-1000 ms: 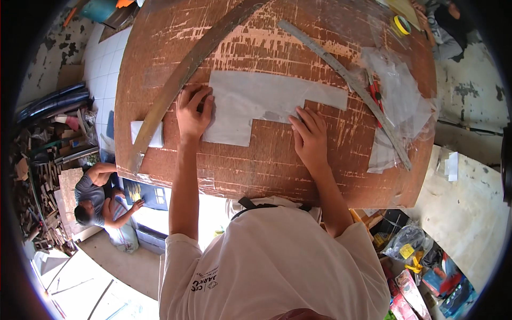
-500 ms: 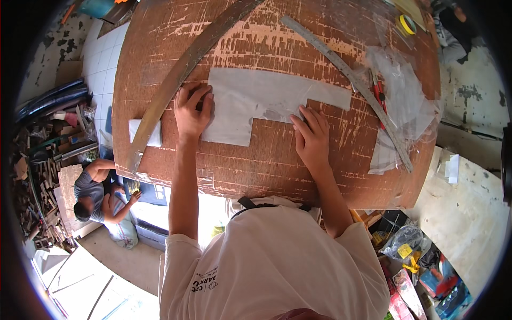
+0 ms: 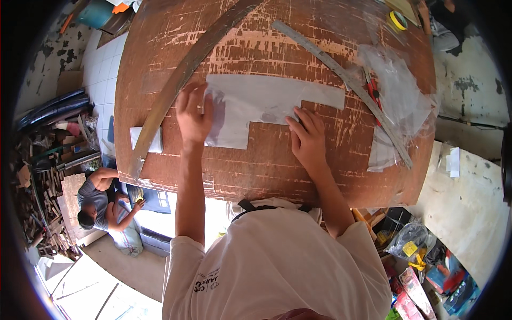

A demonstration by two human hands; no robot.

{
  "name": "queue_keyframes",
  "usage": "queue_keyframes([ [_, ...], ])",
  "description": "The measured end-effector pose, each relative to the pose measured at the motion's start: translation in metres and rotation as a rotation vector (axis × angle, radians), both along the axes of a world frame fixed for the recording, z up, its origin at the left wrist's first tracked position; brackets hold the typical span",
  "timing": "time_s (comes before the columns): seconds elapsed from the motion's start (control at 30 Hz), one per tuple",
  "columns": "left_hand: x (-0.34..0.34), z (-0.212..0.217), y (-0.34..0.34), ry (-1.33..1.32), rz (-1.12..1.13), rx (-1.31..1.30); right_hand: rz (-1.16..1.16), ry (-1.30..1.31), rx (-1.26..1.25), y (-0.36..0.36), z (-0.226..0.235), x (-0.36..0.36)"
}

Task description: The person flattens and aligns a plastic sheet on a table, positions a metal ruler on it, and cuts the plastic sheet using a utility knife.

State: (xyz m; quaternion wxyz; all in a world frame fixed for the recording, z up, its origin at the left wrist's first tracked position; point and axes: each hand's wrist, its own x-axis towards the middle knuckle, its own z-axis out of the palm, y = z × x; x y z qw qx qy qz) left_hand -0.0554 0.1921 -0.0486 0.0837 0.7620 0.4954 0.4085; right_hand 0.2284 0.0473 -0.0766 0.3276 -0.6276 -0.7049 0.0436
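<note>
A pale, translucent sheet (image 3: 253, 98), cut with a step in its lower edge, lies flat on the worn brown tabletop (image 3: 229, 170). My left hand (image 3: 193, 114) is at its left edge, fingers bent and thumb apart, casting a shadow on the sheet. Whether those fingertips touch it, I cannot tell. My right hand (image 3: 309, 136) rests by the inner corner of the step, its fingers stretched onto the sheet's lower edge. Neither hand appears to grip anything. A long metal strip (image 3: 176, 85) runs aslant just beyond my left hand. Farther right lies a grey metal ruler (image 3: 341, 72).
Red-handled cutting tool (image 3: 373, 93) and crumpled clear plastic (image 3: 400, 90) lie right of the ruler. A yellow tape roll (image 3: 398, 21) sits at the far right. A small white folded piece (image 3: 152, 140) lies partly under the strip. Another person (image 3: 109, 205) works at lower left.
The view has shifted slightly. My left hand has moved a little and its shadow now falls across the sheet's left part. My right hand stays near the step.
</note>
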Motion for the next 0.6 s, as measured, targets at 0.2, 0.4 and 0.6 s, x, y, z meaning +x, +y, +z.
queue_keyframes([
  [0.2,0.066,0.003,-0.023,0.233,-0.3,-0.06,-0.004,-0.008,-0.016,0.0,-0.001,0.0],
  [0.4,0.082,-0.018,-0.03,0.428,-0.424,-0.199,0.008,-0.01,-0.02,-0.001,0.0,-0.002],
  [0.6,0.087,-0.023,-0.029,0.519,-0.454,-0.223,0.004,-0.012,-0.028,0.0,0.0,0.0],
])
